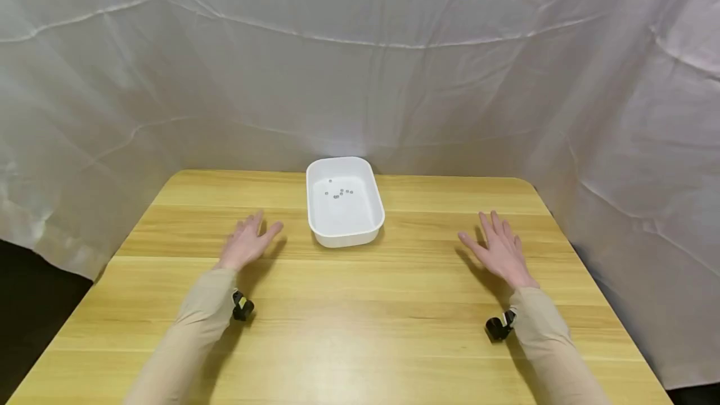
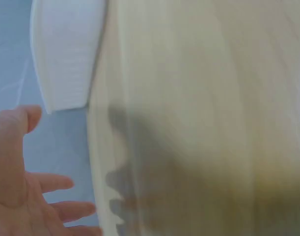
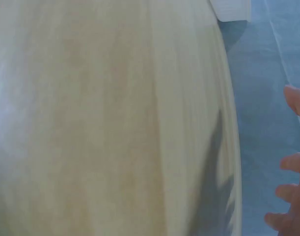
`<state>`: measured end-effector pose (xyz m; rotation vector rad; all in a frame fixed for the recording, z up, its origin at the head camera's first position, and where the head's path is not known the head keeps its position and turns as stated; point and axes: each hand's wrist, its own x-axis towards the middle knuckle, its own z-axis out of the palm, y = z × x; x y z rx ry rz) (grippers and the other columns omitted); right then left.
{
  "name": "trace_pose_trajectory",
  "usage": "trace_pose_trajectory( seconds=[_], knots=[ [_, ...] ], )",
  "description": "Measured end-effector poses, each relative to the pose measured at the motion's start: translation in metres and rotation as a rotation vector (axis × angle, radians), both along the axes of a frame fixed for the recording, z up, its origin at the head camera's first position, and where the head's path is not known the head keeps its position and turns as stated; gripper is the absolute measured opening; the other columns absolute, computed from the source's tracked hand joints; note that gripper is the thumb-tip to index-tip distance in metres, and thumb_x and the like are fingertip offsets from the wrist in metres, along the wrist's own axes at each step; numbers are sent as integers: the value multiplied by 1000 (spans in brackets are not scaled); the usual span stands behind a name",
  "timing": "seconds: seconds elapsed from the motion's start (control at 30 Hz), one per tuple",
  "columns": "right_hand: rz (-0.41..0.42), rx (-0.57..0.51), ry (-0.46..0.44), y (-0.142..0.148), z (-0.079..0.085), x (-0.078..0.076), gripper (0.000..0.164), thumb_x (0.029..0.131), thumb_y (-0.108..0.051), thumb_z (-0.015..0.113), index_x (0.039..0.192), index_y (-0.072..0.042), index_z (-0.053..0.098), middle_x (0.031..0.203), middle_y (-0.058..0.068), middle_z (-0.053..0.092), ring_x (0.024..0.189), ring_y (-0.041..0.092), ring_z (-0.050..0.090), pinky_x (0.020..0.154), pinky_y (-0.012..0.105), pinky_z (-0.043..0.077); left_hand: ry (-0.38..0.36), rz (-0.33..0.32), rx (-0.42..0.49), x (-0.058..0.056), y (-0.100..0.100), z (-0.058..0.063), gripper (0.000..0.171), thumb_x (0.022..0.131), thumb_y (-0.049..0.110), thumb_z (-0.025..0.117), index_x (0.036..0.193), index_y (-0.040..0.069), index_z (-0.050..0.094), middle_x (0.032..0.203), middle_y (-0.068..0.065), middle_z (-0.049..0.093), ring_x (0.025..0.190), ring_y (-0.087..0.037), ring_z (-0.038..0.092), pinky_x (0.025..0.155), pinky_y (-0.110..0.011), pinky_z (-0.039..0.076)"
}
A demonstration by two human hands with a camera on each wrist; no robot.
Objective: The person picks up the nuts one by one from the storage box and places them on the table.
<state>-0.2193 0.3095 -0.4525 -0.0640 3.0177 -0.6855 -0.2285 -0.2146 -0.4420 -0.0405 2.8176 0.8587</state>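
A white rectangular tub (image 1: pixel 345 239) with rounded corners stands near the far edge of the table. Several tiny grey pieces (image 1: pixel 341 192), too small to identify, lie scattered on its floor. My left hand (image 1: pixel 247 244) is to the left of the tub, fingers spread and holding nothing. On the other side, farther from the tub, my right hand (image 1: pixel 500 253) is likewise spread with nothing in it. In the left wrist view the tub's side wall (image 2: pixel 68 54) shows beyond the thumb. The right wrist view catches only a corner of the tub (image 3: pixel 233 9).
A wooden table (image 1: pixel 360 317) lies under both hands. Pale grey cloth (image 1: pixel 360 92) hangs behind it and along both sides. Each wrist carries a small black camera, one on the left (image 1: pixel 243 307) and one on the right (image 1: pixel 498 328).
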Motion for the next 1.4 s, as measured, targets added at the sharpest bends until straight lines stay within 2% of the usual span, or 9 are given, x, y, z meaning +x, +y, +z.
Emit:
trace_pose_trajectory(
  seconds=[0.13, 0.27, 0.4, 0.57, 0.7, 0.9, 1.17, 1.4],
  knots=[
    [17, -31, -10, -1, 2, 0, 93, 98, -66, 39, 160, -2, 12, 167, 29, -3, 151, 58, 2, 116, 79, 4, -19, -29, 85, -1, 7, 4, 86, 102, 60, 34, 158, -3, 16, 161, -32, 24, 148, -54, 24, 121, -69, 21],
    [37, -49, -20, -3, 3, -1, 91, 99, -64, 40, 160, 0, 14, 166, 32, 0, 150, 59, 5, 116, 78, 6, 7, -38, 130, -5, 16, 10, 79, 103, 52, 41, 153, -8, 30, 153, -33, 40, 140, -50, 43, 117, -62, 36],
    [53, -67, -29, -6, 4, -4, 90, 100, -63, 39, 160, 0, 15, 166, 32, 0, 150, 59, 5, 118, 77, 6, 23, -22, 190, -10, 26, 18, 70, 102, 44, 47, 145, -11, 42, 142, -32, 54, 130, -46, 55, 112, -56, 45],
    [74, -84, -36, -12, 5, -6, 89, 100, -62, 40, 159, 1, 17, 165, 33, 2, 150, 59, 6, 119, 75, 7, 52, 15, 246, -18, 38, 23, 57, 100, 35, 54, 133, -11, 56, 118, -28, 71, 113, -40, 68, 104, -52, 52],
    [83, -84, -51, -15, 4, -5, 89, 100, -62, 39, 159, 1, 17, 165, 33, 2, 151, 57, 6, 119, 75, 8, 72, 25, 271, -24, 48, 25, 47, 98, 30, 58, 124, -9, 65, 109, -26, 74, 104, -38, 71, 100, -48, 56],
    [94, -88, -47, -20, 4, -5, 87, 100, -61, 40, 159, 0, 19, 165, 33, 4, 151, 57, 8, 118, 75, 9, 48, 36, 298, -31, 60, 27, 42, 95, 27, 61, 120, -5, 69, 107, -24, 75, 99, -35, 73, 89, -38, 59],
    [125, -83, -37, -30, 6, -5, 86, 101, -60, 40, 159, 1, 19, 166, 32, 5, 152, 54, 9, 120, 72, 11, 21, 58, 269, -37, 70, 28, 39, 93, 24, 64, 118, -5, 70, 113, -23, 74, 107, -32, 67, 99, -44, 54],
    [145, -78, -39, -42, 9, -6, 87, 100, -62, 39, 160, -2, 18, 167, 28, 5, 153, 51, 9, 121, 71, 10, 29, 82, 256, -38, 75, 28, 35, 89, 19, 67, 113, -6, 72, 110, -23, 74, 99, -29, 66, 90, -38, 55]
  ],
)
